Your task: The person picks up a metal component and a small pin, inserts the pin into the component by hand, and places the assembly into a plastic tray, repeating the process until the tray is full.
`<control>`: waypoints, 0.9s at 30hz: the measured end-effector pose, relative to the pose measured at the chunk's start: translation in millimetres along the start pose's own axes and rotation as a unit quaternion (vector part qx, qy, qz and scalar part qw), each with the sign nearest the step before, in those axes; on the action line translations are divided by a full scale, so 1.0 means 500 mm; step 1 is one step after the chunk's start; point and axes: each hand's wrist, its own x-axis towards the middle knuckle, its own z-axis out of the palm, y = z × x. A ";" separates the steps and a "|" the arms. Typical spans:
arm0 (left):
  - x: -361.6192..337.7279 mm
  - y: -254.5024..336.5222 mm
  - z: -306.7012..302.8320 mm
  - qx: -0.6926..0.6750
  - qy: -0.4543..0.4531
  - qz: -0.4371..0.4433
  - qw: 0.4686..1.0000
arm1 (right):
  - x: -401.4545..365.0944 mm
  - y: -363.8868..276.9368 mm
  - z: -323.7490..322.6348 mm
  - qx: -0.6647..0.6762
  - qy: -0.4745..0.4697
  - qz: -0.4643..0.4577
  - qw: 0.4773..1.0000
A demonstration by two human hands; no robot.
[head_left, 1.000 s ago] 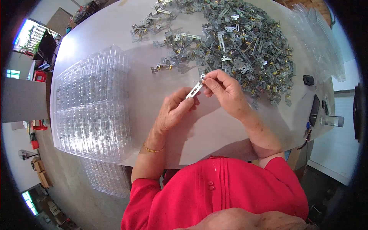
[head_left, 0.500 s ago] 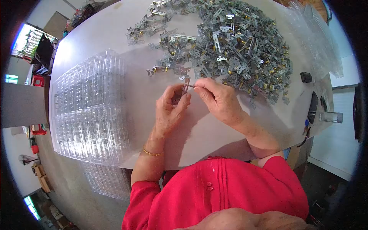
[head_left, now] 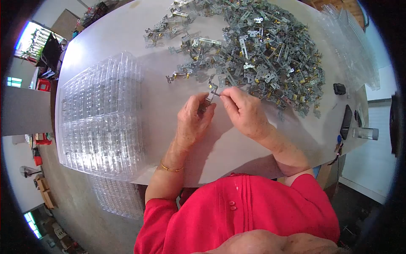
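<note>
Both hands meet over the middle of the white table (head_left: 139,38). My left hand (head_left: 192,120) pinches the lower end of a small flat metal bracket (head_left: 211,92), which stands nearly upright. My right hand (head_left: 243,112) has its fingertips closed at the bracket's side, possibly on a small pin; the part between them is too small to tell. A large heap of the same grey and brass metal parts (head_left: 262,46) lies just beyond the hands.
Clear plastic blister trays (head_left: 99,116) are stacked at the left, overhanging the table's near edge. More clear trays (head_left: 351,46) lie at the far right. A dark phone (head_left: 346,121), a small black object (head_left: 339,88) and a clear bottle (head_left: 366,133) sit at the right edge.
The bracket has turned from lying slanted between both hands to standing nearly upright in my left hand. Both hands shifted slightly left and toward the heap.
</note>
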 end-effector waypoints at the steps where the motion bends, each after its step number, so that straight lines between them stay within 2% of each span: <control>1: 0.000 0.001 0.002 0.003 0.007 0.007 1.000 | -0.002 0.002 0.002 0.005 -0.013 -0.011 1.000; 3: 0.001 0.002 0.003 0.008 0.010 0.013 1.000 | -0.007 0.005 0.008 0.016 -0.038 -0.032 0.999; 6: 0.000 0.000 0.001 0.012 0.008 0.009 1.000 | -0.002 0.002 0.002 0.013 -0.017 0.002 1.000; 9: 0.000 -0.009 0.004 0.002 0.016 -0.001 1.000 | -0.002 0.016 0.000 0.034 -0.046 -0.005 0.998; 12: -0.002 -0.011 -0.001 -0.053 0.015 -0.047 0.997 | 0.003 -0.002 -0.010 0.031 -0.033 0.061 0.997; 14: 0.000 0.000 -0.011 -0.116 -0.008 -0.081 0.990 | 0.005 0.015 -0.005 0.156 -0.014 0.086 0.984; 17: -0.001 0.000 -0.017 -0.174 -0.073 -0.111 0.976 | 0.014 0.014 -0.004 0.261 -0.031 0.114 0.958; 20: 0.002 -0.001 -0.029 -0.183 -0.128 -0.093 0.970 | 0.013 0.024 -0.003 0.340 -0.045 0.129 0.930; 22: -0.001 0.000 -0.029 -0.203 -0.134 -0.086 0.966 | 0.012 0.024 -0.002 0.371 -0.039 0.141 0.917; 27: 0.000 -0.012 -0.024 -0.178 -0.142 -0.018 0.974 | 0.010 0.035 -0.001 0.371 -0.036 0.145 0.917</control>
